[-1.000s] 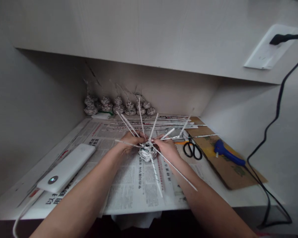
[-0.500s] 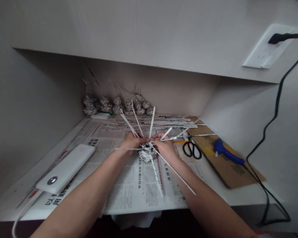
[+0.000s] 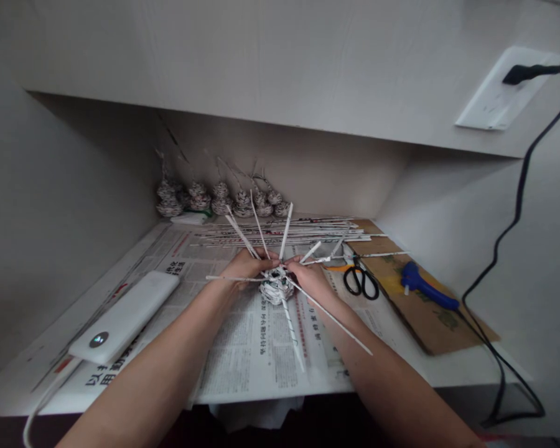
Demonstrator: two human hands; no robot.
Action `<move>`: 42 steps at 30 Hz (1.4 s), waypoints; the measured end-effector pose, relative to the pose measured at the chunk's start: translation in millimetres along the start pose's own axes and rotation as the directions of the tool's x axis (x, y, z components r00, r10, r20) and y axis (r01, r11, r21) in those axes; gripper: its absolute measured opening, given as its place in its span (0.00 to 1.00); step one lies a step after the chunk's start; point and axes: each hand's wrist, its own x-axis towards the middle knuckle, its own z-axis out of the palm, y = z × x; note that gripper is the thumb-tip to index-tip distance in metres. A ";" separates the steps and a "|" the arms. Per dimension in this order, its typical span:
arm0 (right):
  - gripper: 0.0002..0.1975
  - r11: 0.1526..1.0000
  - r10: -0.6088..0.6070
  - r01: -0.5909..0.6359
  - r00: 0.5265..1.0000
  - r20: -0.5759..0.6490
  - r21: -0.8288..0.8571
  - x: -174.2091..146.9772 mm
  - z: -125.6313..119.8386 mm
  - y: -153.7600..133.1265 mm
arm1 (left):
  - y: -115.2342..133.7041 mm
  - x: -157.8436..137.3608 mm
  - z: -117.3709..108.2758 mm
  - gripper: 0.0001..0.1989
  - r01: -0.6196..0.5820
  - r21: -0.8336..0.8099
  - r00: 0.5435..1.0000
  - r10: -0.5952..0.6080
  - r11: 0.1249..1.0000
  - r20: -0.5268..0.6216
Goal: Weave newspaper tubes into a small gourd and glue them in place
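Woven core is gripped between left hand and right hand, both closed on it, so the spokes fan free above the newspaper.

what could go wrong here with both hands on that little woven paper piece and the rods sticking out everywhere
1. The left hand and right hand grip the small woven newspaper basket tightly; its thin rolled paper spokes may kink or snap if bent sharply.
2. A long spoke crosses the right forearm, so an arm movement might drag it and loosen the weave.
3. The black-handled scissors lie close to the right hand; a sweeping spoke or wrist might catch them.
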 end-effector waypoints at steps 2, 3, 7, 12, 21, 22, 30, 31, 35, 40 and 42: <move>0.05 0.998 -0.030 0.029 1.000 -0.009 -0.047 0.8 -0.7 4.1 | 0.3 -0.9 0.4 0.18 -0.047 0.066 0.999 0.047 0.997 0.004; 0.05 0.997 -0.042 0.041 0.999 -0.015 -0.066 0.9 -0.9 5.3 | 0.1 -1.2 1.0 0.17 -0.071 0.097 0.997 0.073 0.993 -0.011; 0.06 0.991 -0.064 0.061 0.998 -0.021 -0.117 0.7 -1.2 5.1 | -2.9 -0.7 4.6 0.16 -0.133 0.157 0.981 0.152 0.979 -0.116; 0.07 0.994 -0.055 0.055 0.998 0.004 -0.095 2.6 -2.4 1.6 | -7.2 2.8 5.7 0.13 -0.195 0.160 0.962 0.220 0.968 -0.159; 0.05 0.970 0.164 -0.170 0.985 0.045 0.174 -1.4 1.6 -12.2 | -3.6 2.1 4.6 0.15 -0.209 0.109 0.969 0.221 0.972 -0.111; 0.07 0.957 0.188 -0.196 0.981 0.057 0.214 -2.1 2.8 -13.8 | -2.4 1.2 4.7 0.16 -0.194 0.099 0.973 0.204 0.976 -0.104; 0.09 0.975 0.069 -0.073 0.997 0.023 0.209 -4.2 5.0 -10.7 | -0.3 0.3 4.9 0.15 -0.199 0.174 0.957 0.229 0.965 -0.177; 0.09 0.980 0.061 -0.065 0.998 0.026 0.188 -4.0 4.4 -9.8 | -1.1 1.0 4.9 0.15 -0.208 0.181 0.954 0.240 0.961 -0.180; 0.08 0.986 0.056 -0.059 0.998 0.023 0.153 -2.7 2.7 -8.1 | -5.0 4.2 4.8 0.14 -0.244 0.205 0.943 0.281 0.948 -0.177; 0.09 0.988 0.043 -0.042 0.999 0.000 0.151 -1.4 2.4 -6.4 | -8.0 6.7 5.7 0.12 -0.243 0.208 0.947 0.278 0.947 -0.159; 0.09 0.986 0.046 -0.045 0.999 -0.001 0.162 -1.2 2.4 -6.7 | -8.2 6.4 6.4 0.12 -0.240 0.182 0.947 0.271 0.954 -0.174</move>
